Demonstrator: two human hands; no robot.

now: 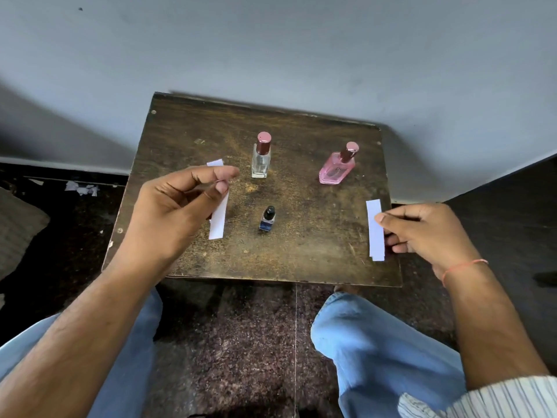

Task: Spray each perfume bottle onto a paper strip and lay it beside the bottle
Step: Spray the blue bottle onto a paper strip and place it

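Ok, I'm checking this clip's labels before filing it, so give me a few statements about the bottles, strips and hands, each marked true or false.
1. Three bottles stand upright on the table. True.
2. The pink bottle has its cap off. False: the cap is on.
3. The left hand pinches a paper strip. True.
4. The right hand holds the small dark bottle. False: it holds a second strip.
5. The clear bottle lies on its side. False: it stands upright.

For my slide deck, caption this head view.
Each hand holds a white paper strip beside three capped perfume bottles on a worn wooden table.
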